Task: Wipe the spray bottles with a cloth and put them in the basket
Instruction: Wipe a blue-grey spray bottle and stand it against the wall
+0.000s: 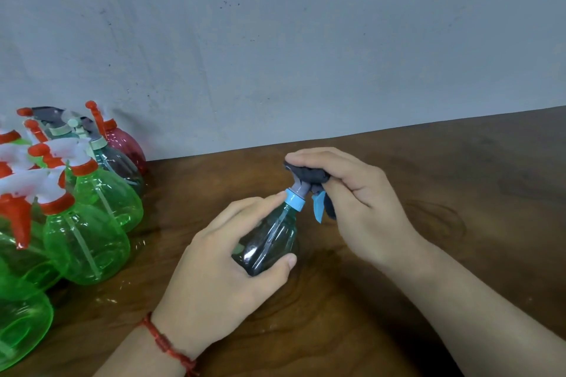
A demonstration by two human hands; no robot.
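Spray bottle – clear body, blue collar, blue trigger. It is at the middle of the table, tilted with its head up and to the right; whether its base touches the wood cannot be told.

Left hand – wrapped round the bottle's body, thumb across the lower side, forefinger stretched up to the collar.

Right hand – fingers curled over the bottle's head, clamping a dark cloth against it; a fold of cloth hangs beside the trigger.

Red cord bracelet – on the left wrist.

Green bottles – several, red-and-white heads, crowded at the table's left edge, well apart from the hands.

Pink bottle – behind the green ones, against the grey wall.
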